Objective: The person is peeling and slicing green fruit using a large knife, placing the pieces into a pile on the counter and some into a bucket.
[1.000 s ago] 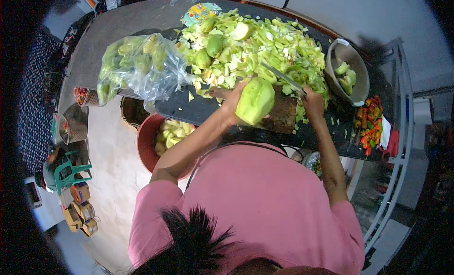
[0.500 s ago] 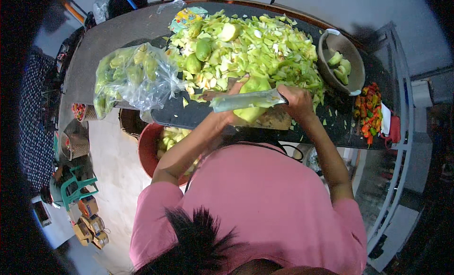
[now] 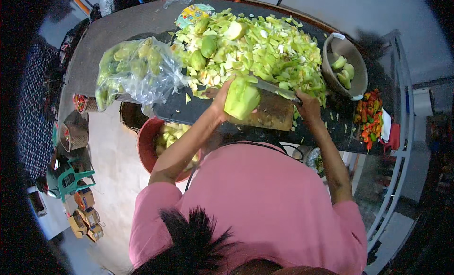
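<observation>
My left hand (image 3: 221, 101) is wrapped round the left side of a large, pale green, mostly peeled fruit (image 3: 242, 102), whose exact kind I cannot tell. My right hand (image 3: 309, 107) grips the handle of a broad-bladed knife (image 3: 276, 90). Its blade points left, with the tip end at the upper right of the fruit; whether it touches is unclear. Below the blade lies a wooden cutting board (image 3: 272, 114). A big heap of green peelings (image 3: 269, 48) spreads just beyond my hands, with whole green fruits (image 3: 208, 46) lying on its left part.
A clear plastic bag (image 3: 137, 71) of green fruits lies left on the dark table (image 3: 175, 111). At the right stand a grey-brown basin (image 3: 362, 74) with pale pieces and a pile of red and orange peppers (image 3: 369, 116). A red tub (image 3: 146, 149) of pale pieces stands below the table edge.
The knife has swung from lying across the front of the fruit to its upper right side. My right hand has moved slightly right and down; the left still holds the fruit.
</observation>
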{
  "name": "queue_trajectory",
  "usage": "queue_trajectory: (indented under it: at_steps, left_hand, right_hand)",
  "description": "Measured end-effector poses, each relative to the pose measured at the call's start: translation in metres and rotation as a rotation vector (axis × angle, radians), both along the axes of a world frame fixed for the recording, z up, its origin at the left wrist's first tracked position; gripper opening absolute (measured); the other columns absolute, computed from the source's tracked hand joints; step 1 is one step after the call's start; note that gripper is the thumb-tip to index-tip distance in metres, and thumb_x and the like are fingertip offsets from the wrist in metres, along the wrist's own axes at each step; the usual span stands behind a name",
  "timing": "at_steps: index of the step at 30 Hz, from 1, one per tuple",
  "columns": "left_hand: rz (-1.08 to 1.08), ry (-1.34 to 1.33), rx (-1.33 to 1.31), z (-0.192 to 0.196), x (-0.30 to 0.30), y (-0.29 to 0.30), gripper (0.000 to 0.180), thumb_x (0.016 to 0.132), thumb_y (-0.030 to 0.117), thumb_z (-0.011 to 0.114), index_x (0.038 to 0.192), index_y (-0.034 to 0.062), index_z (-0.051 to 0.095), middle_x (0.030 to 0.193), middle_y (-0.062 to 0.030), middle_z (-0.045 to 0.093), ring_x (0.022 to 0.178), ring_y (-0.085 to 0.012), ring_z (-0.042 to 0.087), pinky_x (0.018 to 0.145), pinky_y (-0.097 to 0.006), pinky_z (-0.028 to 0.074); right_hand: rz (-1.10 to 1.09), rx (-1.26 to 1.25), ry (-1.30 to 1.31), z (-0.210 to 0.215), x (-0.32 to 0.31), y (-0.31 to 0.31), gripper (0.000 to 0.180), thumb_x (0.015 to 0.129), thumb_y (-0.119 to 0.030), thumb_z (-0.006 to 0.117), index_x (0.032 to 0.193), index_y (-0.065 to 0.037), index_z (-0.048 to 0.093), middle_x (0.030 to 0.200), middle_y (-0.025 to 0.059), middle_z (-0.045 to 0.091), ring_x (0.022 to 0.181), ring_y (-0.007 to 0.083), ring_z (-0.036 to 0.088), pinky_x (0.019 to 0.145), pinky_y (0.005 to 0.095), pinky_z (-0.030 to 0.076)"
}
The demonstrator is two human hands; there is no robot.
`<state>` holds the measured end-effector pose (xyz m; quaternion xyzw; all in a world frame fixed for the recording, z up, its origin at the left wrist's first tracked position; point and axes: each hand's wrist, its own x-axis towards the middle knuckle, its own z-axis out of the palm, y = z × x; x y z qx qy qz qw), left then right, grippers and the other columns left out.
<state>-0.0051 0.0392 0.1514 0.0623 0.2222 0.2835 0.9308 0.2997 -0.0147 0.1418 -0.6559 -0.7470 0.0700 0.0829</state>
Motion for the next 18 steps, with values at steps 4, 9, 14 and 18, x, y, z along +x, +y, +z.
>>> queue_trajectory:
  at_steps: [4, 9, 14, 18]
  left_hand:
    - [-0.036, -0.084, 0.043, 0.0, 0.001, 0.004, 0.056, 0.088, 0.057, 0.038, 0.116, 0.0126, 0.056, 0.107, -0.0127, 0.062, 0.092, -0.0335, 0.061, 0.081, -0.06, 0.046]
    - [0.034, 0.054, 0.039, 0.004, 0.012, -0.003, 0.054, 0.089, 0.056, 0.04, 0.116, 0.0119, 0.056, 0.107, -0.0121, 0.062, 0.092, -0.0307, 0.062, 0.081, -0.055, 0.048]
    - [-0.114, -0.133, 0.06, -0.014, 0.024, -0.002, 0.048, 0.093, 0.048, 0.04, 0.113, 0.0078, 0.056, 0.103, -0.0112, 0.064, 0.089, -0.0256, 0.063, 0.079, -0.041, 0.052]
    - [-0.111, -0.068, 0.044, -0.012, 0.029, -0.007, 0.049, 0.093, 0.049, 0.042, 0.113, 0.007, 0.056, 0.101, -0.012, 0.064, 0.088, -0.0246, 0.064, 0.078, -0.04, 0.053]
  right_hand:
    - [-0.007, 0.045, 0.055, 0.01, 0.004, 0.0, 0.041, 0.072, -0.017, 0.072, 0.109, -0.007, 0.058, 0.084, 0.0169, 0.063, 0.079, 0.0346, 0.062, 0.066, 0.0422, 0.048]
    - [0.172, 0.135, -0.082, 0.012, 0.002, -0.014, 0.04, 0.069, -0.014, 0.072, 0.105, -0.006, 0.058, 0.084, 0.0163, 0.062, 0.078, 0.0341, 0.062, 0.065, 0.0411, 0.048]
    - [0.184, 0.119, 0.161, 0.033, -0.044, -0.006, 0.035, 0.065, -0.013, 0.073, 0.093, -0.004, 0.054, 0.08, 0.0168, 0.06, 0.078, 0.036, 0.061, 0.062, 0.0419, 0.047]
    - [0.195, 0.152, 0.198, 0.041, -0.062, 0.0, 0.033, 0.066, -0.013, 0.072, 0.093, -0.005, 0.054, 0.079, 0.0166, 0.06, 0.077, 0.036, 0.061, 0.062, 0.0418, 0.047]
